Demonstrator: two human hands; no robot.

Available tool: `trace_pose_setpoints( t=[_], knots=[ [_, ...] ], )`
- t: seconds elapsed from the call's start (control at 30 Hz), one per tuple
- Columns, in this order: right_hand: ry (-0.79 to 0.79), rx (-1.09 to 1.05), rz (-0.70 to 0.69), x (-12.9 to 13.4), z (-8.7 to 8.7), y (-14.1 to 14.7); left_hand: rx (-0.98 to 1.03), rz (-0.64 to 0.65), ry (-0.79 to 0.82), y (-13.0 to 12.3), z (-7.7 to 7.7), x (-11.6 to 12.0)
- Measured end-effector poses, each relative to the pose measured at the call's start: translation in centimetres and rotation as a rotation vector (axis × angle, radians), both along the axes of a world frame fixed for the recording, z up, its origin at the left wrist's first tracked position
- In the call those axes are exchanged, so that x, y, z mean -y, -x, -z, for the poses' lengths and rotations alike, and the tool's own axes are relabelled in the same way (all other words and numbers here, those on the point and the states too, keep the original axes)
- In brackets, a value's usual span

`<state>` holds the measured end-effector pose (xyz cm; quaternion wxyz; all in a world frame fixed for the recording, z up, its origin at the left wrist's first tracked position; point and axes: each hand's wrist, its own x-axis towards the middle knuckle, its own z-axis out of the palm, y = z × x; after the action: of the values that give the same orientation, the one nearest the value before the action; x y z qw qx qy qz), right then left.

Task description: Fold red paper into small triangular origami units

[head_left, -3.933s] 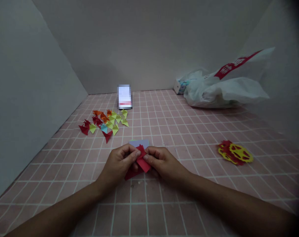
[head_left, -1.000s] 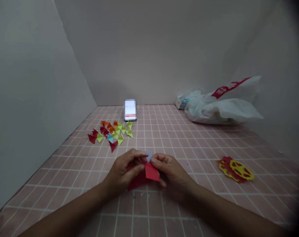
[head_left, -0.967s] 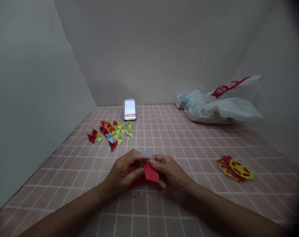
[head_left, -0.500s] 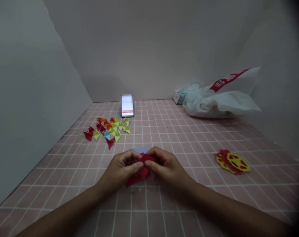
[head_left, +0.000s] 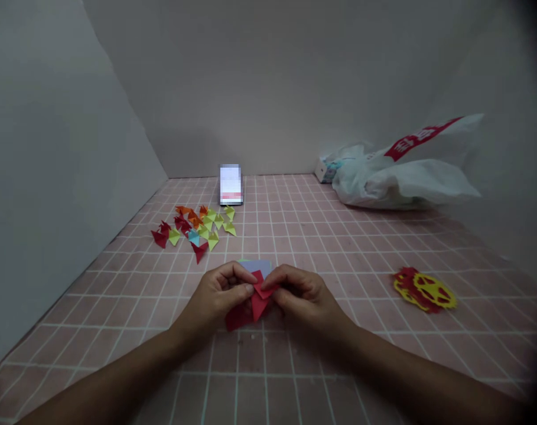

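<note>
A small folded piece of red origami paper (head_left: 259, 301) is held between both hands above the tiled-pattern tabletop. My left hand (head_left: 224, 293) pinches its left side between thumb and fingers. On the other side, my right hand (head_left: 301, 293) grips the right corner with thumb and forefinger. More red paper (head_left: 237, 319) shows below the left fingers; whether it joins the folded piece I cannot tell. Just behind the hands lies a pale lilac sheet of paper (head_left: 257, 266) with a green edge, partly covered by the fingers.
Several small folded paper figures (head_left: 197, 227) in red, orange, yellow and blue stand at the back left. Behind them a lit phone (head_left: 230, 184) is propped upright. Red and yellow cut-out shapes (head_left: 425, 290) lie at right. A white plastic bag (head_left: 396, 180) rests beside a tissue box (head_left: 326, 170).
The fingers have shifted on the red paper, and more of its pointed flaps now shows. My right hand has drawn slightly to the right. The whole view has moved a little.
</note>
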<state>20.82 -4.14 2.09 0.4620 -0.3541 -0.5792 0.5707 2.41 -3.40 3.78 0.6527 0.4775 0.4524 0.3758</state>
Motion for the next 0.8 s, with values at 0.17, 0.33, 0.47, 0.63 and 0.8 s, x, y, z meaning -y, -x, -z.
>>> trace_pose_setpoints(
  t=[0.17,0.33,0.47,0.63,0.8],
  knots=[
    [-0.010,0.010,0.005,-0.01,-0.03,-0.08,0.009,-0.006,-0.054,0.15,0.30,0.04],
    [0.085,-0.054,-0.040,-0.01,-0.52,-0.06,-0.014,-0.026,-0.156,0.05,0.12,0.13],
    [0.155,-0.101,-0.066,-0.06,-0.36,-0.04,-0.024,-0.049,-0.231,-0.16,-0.16,0.29],
    [0.153,-0.106,-0.072,0.03,-0.37,0.01,-0.015,-0.009,-0.221,-0.10,-0.24,0.39],
    [0.145,-0.103,-0.083,0.24,-0.44,0.08,-0.021,0.007,-0.243,-0.14,-0.24,0.29]
  ],
)
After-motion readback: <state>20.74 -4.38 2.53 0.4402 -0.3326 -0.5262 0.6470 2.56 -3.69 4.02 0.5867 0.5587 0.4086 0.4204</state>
